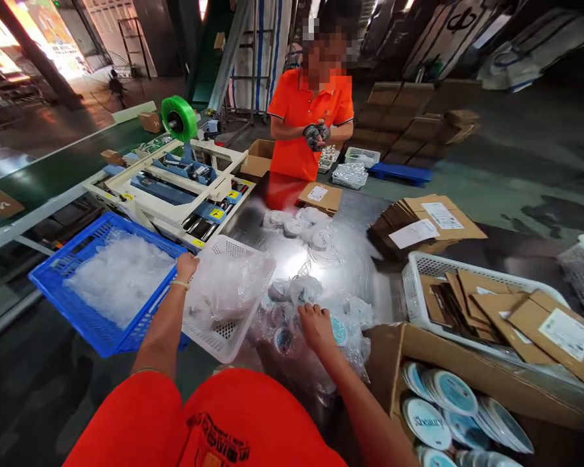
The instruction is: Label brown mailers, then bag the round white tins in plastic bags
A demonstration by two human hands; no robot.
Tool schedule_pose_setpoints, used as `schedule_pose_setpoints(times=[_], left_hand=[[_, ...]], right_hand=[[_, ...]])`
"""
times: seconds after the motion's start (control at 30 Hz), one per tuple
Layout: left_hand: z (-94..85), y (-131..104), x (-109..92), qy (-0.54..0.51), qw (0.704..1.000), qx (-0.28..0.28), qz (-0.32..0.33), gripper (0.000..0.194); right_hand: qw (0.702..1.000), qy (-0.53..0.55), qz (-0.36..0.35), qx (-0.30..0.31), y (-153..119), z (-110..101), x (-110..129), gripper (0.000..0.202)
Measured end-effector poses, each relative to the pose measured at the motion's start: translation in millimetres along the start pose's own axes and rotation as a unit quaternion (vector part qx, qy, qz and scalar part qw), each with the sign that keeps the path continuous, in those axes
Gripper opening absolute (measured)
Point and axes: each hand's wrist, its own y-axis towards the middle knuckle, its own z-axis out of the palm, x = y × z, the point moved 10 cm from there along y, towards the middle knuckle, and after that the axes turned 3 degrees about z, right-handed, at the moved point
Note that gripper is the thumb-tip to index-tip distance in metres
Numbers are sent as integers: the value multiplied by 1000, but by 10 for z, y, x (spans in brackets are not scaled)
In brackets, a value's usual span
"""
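Note:
My left hand (187, 267) is closed on the near-left rim of a white plastic basket (267, 272), beside a blue crate (92, 331). Bubble-wrapped packs (228, 285) lie inside the basket. On the metal table my right hand (316, 323) rests on a pile of round tins in clear bubble wrap (285, 337); its fingers are partly curled and slightly apart, and whether they grip anything is hidden. Farther back lie more wrapped round tins (302, 227). Clear plastic film (121, 272) fills part of the blue crate.
Across the table (379, 279) stands a person in orange (296, 152) with gloved hands together. A sealing machine (175, 188) is at the back left. On the right are stacked flat cartons (448, 220), a white basket of cartons (411, 279) and a box of round tins (450, 392).

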Motion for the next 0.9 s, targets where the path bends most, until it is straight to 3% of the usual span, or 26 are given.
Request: schedule_pose_setpoints(times=[0.07,0.17,0.27,0.37,0.43,0.47,0.53,0.6,0.7,0.77,0.9], left_hand=[[37,36,-44,-23,1000,-18,-1,36],[200,46,-266,-94,995,-31,19,28],[428,-44,-480,-191,981,-39,14,36],[825,-318,-667,-274,962,8,7,44],[1161,-631,-800,-315,947,65,15,43],[1325,-816,-863,-327,940,91,21,42],[1609,-1184,-976,-331,934,130,34,44],[1863,-1489,-1091,-333,926,174,45,48],[2157,-1724,-1248,-349,901,254,42,56],[2198,-1723,-1304,-370,890,264,29,62],[1967,-1773,-1411,-420,881,208,58,56]], right_hand=[[999,19,-29,12,-10,32,96,36],[995,62,-73,22,-38,61,257,33],[995,88,-43,3,-46,-25,239,33],[991,129,7,-35,-67,-248,149,24],[960,264,33,-84,-98,-470,98,15],[923,368,40,-102,-113,-557,81,18],[807,578,44,-117,-130,-646,75,33],[700,704,49,-107,-140,-642,88,38],[606,780,95,-123,-239,-563,-91,39],[544,812,145,-155,-378,-482,-341,43],[417,857,210,-219,-676,-366,-746,50]])
